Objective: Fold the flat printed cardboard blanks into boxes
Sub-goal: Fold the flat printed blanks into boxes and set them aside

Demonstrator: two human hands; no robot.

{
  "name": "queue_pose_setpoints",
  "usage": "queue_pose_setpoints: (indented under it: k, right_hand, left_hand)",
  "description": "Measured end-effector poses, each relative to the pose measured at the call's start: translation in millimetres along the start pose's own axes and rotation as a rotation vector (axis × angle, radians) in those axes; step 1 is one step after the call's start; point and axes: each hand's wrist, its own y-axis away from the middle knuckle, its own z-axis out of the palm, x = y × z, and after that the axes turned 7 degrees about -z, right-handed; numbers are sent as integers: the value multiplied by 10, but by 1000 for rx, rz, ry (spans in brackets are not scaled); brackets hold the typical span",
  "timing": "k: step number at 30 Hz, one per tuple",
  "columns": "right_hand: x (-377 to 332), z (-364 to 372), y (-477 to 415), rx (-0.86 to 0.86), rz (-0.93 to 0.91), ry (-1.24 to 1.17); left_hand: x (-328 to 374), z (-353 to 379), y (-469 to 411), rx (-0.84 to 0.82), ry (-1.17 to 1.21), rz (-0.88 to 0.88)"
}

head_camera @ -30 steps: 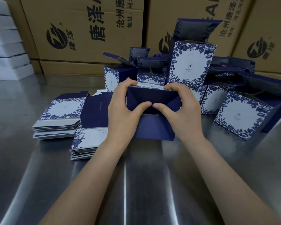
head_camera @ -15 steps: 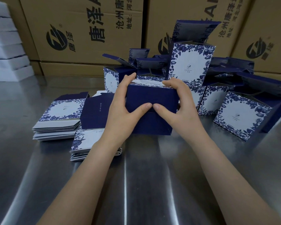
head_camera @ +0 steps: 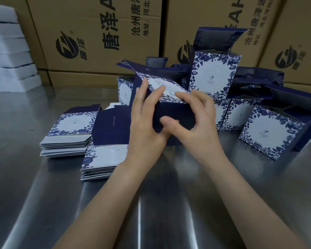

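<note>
Navy box [head_camera: 174, 112]: matte cardboard, floral white panel, tilted over the steel surface [head_camera: 151, 203].
Left hand [head_camera: 145, 126]: fingers grasping its left side.
Right hand [head_camera: 196, 123]: fingers curled over its top.
Blanks [head_camera: 70, 130]: flat stacks, left.

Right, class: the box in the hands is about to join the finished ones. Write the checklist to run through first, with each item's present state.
1. Left hand and right hand both grip the box: ok.
2. Near dark face of the box lies flat and closed: ok.
3. Far end's flaps tucked: cannot tell, hidden.
4. Bare table in front for setting down: ok.
5. Flat blanks left to fold: ok, two stacks.
6. Finished boxes stand steady: cannot tell.
</note>
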Motion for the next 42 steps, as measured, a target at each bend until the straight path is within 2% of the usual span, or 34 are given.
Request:
queue_pose_setpoints:
  k: [3,7,10,12,16,18,20,24,26,29,32,36,40,42]
  right_hand:
    - [15,11,-5,33,12,-28]
    - [90,-19,-49,138,88,-97]
    - [176,-36,-75,192,251,-357]
    - [234,-41,-87,210,343,-561]
    - [346,-70,-113,254,496,-829]
    - [355,-81,-122,266,569,-911]
    - [375,-79,-130,276,630,-1015]
    - [407,-63,-131,270,722,-1208]
    - [424,-45,-124,249,757,-1272]
    - [472,-11,-102,167,754,-1336]
    - [539,-1,-96,84,744,-1325]
    - [620,2,-121,163,797,-1073]
    - [603,22,-95,288,594,-576]
    - [561,7,-96,325,464,-516]
  left_hand:
    - [44,5,8,-80,40,11]
    - [107,3,30,-181,72,140]
    - [98,-13,22,-174,187,154]
    - [82,-34,7,-92,286,90]
    - [-15,-105,-71,271,289,-7]
    - [-67,-141,-116,374,308,-154]
    - [-107,-156,-160,398,384,-360]
    - [-154,-110,-200,213,639,-723]
    - [-158,-57,-179,72,785,-806]
    - [-140,2,-128,-101,888,-837]
    - [-122,13,-117,-94,878,-790]
    - [-141,-25,-146,49,839,-719]
    - [-166,-46,-140,128,708,-693]
    - [-156,-47,-113,126,588,-655]
